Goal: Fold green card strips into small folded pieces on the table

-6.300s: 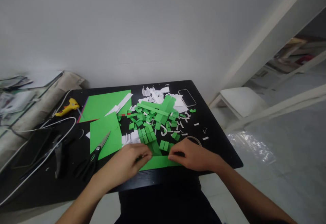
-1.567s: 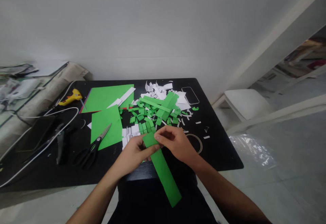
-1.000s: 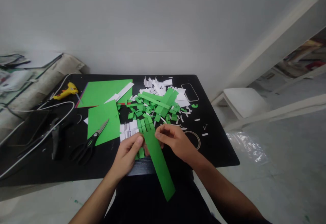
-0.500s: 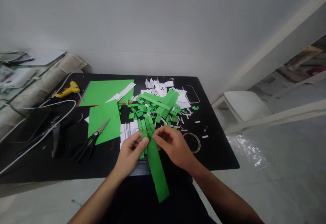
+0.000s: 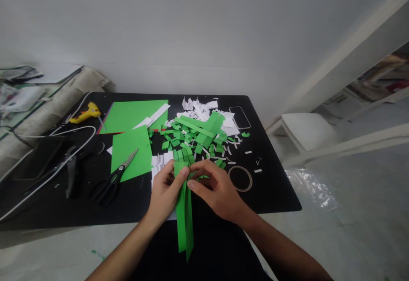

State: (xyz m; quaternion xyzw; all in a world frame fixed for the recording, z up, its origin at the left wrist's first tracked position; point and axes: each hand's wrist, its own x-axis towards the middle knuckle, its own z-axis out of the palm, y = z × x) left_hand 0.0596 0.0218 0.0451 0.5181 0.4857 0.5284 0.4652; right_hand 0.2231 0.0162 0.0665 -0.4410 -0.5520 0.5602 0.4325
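A long green paper strip (image 5: 182, 225) hangs past the table's front edge, folded lengthwise so that two long faces show. Its upper end is pinched between the thumb and fingers of my left hand (image 5: 168, 189). My right hand (image 5: 217, 187) is at the strip's right edge, thumb and fingertips closed on it just below the top. Right behind the hands lie folded green paper pieces (image 5: 183, 154) in rows, with folded white paper pieces (image 5: 159, 162) to their left. Farther back is a heap of small green paper pieces (image 5: 179, 136) with longer green strips (image 5: 209, 130) on top.
Black-handled scissors (image 5: 116, 176) lie on a green sheet (image 5: 132, 149) at the left. Beyond are more green sheets (image 5: 137, 113), a yellow glue gun (image 5: 87, 113) and a white cable (image 5: 76, 147). White paper scraps (image 5: 198, 108) lie at the back, a tape ring (image 5: 240, 179) at the right.
The green strip, flat and slanting down to the right before, now hangs nearly straight and is folded lengthwise. My right fingers have moved slightly down along its edge.
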